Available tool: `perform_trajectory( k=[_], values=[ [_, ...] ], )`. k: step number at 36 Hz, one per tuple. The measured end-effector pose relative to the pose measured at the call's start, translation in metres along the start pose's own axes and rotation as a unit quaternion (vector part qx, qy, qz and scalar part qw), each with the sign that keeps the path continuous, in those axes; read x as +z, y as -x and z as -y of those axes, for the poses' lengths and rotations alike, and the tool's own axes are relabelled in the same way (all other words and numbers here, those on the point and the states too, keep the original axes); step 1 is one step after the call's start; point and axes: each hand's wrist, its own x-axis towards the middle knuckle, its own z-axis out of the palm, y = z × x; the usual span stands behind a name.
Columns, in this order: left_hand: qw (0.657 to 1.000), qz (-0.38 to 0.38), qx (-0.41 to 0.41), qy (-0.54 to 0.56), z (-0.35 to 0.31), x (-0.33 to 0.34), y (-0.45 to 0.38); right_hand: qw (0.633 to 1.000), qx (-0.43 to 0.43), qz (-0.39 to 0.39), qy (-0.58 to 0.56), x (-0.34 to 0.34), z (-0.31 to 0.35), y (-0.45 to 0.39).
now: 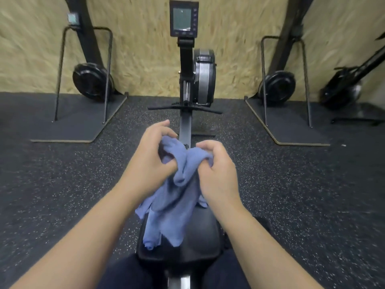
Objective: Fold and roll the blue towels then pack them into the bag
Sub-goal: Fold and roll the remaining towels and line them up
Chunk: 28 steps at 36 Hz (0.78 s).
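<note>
Above the speckled gym floor (62, 184), both hands' fingers (166, 163) pinch the hanging blue towel (173, 205).

- The rowing machine (194, 80) stands in the middle of the floor (62, 184), its rail running from the person toward the wall (141, 49).
- Its monitor (183, 17) sits on top, above the flywheel housing (205, 76).
- Its seat (200, 236) lies at the near end of the rail, between the person's legs.
- The towel (175, 197) hangs above that seat, its lower edge draping onto it.
- The left hand (152, 155) grips the towel's top on the left of the rail; the right hand (216, 167) grips it on the right.
- One upright machine (89, 80) stands left of the rowing machine, against the wall.
- Another upright machine (279, 84) stands on its right; a third machine (352, 84) lies farther right.
</note>
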Motion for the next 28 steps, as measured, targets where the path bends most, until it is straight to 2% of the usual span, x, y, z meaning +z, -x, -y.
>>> perform_trajectory(
  k=[6, 10, 14, 16, 21, 26, 28],
  values=[
    [0.994, 0.027, -0.059, 0.09, -0.047, -0.01, 0.04, 1.0, -0.014, -0.007, -0.019, -0.012, 0.024, 0.031],
    [0.97, 0.022, -0.106, 0.216, -0.066, -0.013, 0.067, 0.999, -0.013, -0.029, -0.013, -0.017, 0.031, 0.05],
    [0.958, 0.039, -0.116, 0.259, -0.077, -0.014, 0.094, 1.0, -0.006, -0.026, 0.001, -0.022, 0.036, 0.067],
    [0.967, 0.062, -0.1, 0.227, -0.073, -0.018, 0.106, 1.0, -0.001, -0.028, 0.002, -0.023, 0.037, 0.073],
    [0.99, 0.099, -0.087, 0.057, -0.054, -0.023, 0.125, 1.0, 0.001, -0.006, 0.013, -0.024, 0.043, 0.084],
    [0.996, 0.029, -0.034, -0.079, -0.046, -0.021, 0.132, 0.999, 0.004, 0.038, 0.029, -0.022, 0.044, 0.096],
    [0.994, -0.009, -0.043, -0.102, -0.042, -0.02, 0.132, 0.998, 0.0, 0.045, 0.038, -0.021, 0.044, 0.1]
  ],
)
